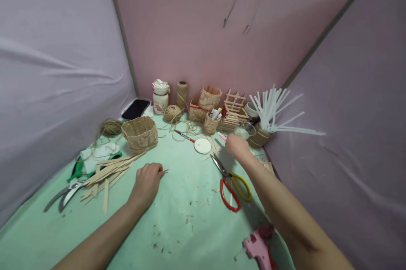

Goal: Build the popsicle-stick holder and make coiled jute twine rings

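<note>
My left hand (pixel 149 182) rests on the green cloth with its fingers closed around a small thin wooden piece (pixel 165 171), whose tip sticks out to the right. My right hand (pixel 237 146) reaches over the back right of the table, its fingers curled round a slim pink-handled tool (pixel 222 136). Scissors with red and yellow handles (pixel 226 173) lie open just below that hand. To its left are a white disc (pixel 202 145) and a red and black pen (pixel 184 135). A woven basket (pixel 140 134) stands behind my left hand.
Wooden strips (pixel 108 173) and pruning shears (pixel 73 186) lie at left. Along the back stand a white jar (pixel 160 97), twine (pixel 173 113), a marker cup (pixel 212 123) and a pot of white sticks (pixel 261 135). A pink glue gun (pixel 260 246) lies at front right.
</note>
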Demonstrator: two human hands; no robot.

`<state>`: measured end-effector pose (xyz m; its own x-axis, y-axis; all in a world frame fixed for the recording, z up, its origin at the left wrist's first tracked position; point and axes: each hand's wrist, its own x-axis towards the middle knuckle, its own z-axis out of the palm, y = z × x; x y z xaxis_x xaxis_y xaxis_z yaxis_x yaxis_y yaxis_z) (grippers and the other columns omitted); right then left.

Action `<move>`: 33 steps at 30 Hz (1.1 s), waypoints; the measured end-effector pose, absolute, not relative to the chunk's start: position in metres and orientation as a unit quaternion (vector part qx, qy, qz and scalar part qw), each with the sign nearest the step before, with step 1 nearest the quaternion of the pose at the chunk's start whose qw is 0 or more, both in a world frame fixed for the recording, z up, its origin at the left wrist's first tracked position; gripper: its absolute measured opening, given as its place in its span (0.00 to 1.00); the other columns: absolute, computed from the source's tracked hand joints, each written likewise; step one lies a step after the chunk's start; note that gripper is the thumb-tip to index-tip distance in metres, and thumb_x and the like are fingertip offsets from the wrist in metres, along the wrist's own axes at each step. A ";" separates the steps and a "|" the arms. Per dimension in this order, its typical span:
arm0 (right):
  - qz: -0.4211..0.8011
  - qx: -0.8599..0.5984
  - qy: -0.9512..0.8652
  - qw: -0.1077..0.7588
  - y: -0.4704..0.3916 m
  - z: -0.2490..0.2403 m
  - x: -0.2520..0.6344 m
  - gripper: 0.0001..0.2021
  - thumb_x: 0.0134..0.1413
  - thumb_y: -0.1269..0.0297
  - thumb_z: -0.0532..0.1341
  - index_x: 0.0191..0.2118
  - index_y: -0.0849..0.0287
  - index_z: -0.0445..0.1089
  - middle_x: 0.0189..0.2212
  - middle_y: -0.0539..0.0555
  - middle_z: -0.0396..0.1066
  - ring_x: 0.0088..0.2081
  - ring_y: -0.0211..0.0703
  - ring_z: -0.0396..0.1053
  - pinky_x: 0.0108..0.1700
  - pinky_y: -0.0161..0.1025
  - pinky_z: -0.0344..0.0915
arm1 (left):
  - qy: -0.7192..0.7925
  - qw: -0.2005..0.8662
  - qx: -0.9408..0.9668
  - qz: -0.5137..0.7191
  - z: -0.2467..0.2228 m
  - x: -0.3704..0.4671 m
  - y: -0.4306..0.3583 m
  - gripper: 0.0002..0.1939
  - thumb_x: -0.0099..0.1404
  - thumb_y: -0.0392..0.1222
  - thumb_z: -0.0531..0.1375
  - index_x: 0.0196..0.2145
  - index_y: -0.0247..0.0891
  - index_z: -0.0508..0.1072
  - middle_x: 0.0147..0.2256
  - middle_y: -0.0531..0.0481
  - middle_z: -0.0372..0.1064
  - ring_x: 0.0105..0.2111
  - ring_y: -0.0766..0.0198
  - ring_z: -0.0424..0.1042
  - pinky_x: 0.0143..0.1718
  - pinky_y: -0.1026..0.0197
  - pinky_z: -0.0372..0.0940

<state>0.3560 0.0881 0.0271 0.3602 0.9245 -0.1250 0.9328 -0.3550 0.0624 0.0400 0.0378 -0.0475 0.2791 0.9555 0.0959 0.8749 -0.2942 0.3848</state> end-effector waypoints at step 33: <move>-0.080 0.644 0.761 0.019 0.087 -0.009 0.362 0.10 0.57 0.65 0.57 0.41 0.62 0.72 0.40 0.58 0.72 0.40 0.41 0.68 0.40 0.33 0.58 | 0.589 0.036 0.789 0.172 -0.044 0.018 0.046 0.15 0.67 0.39 0.48 0.45 0.41 0.72 0.44 0.43 0.71 0.48 0.53 0.65 0.47 0.50 0.55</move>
